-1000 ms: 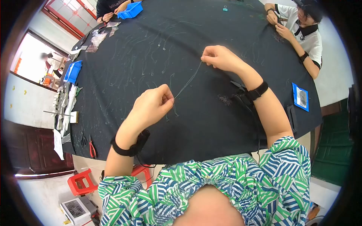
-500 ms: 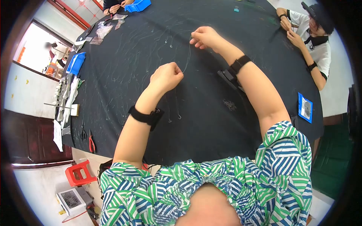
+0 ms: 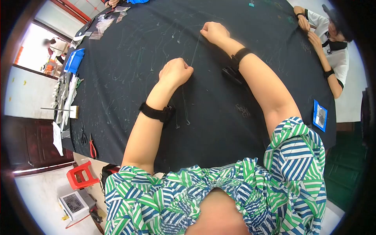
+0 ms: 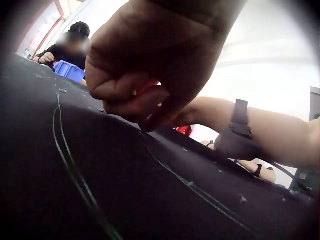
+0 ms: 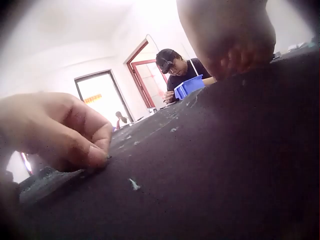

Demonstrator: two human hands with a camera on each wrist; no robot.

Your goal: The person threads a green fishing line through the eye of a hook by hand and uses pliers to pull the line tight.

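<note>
Thread (image 3: pixel 196 51) runs straight between two hands, over black cloth (image 3: pixel 211 145). Left hand (image 3: pixel 175 72), nearer, pinches the near end; right hand (image 3: pixel 216 32), farther out, has fingers curled at the other end, fingertips hidden. Change: half a second ago the thread bowed and the right fingers were spread; now it looks taut, fingers drawn in. Probably slack is gone and both grips carry it.

Counts, near to far: pliers (image 3: pixel 92 147) 1; scissors (image 3: pixel 83 137) 1; hook-ended strands (image 3: pixel 188 122) below left wrist 2; blue packet (image 3: pixel 320 115) 1; dark pile (image 3: pixel 242 111) 1; blue trays (image 3: pixel 74 60) 2, far one cropped; clip (image 3: pixel 251 4) 1. Other strands on cloth: many, too fine to count.
</note>
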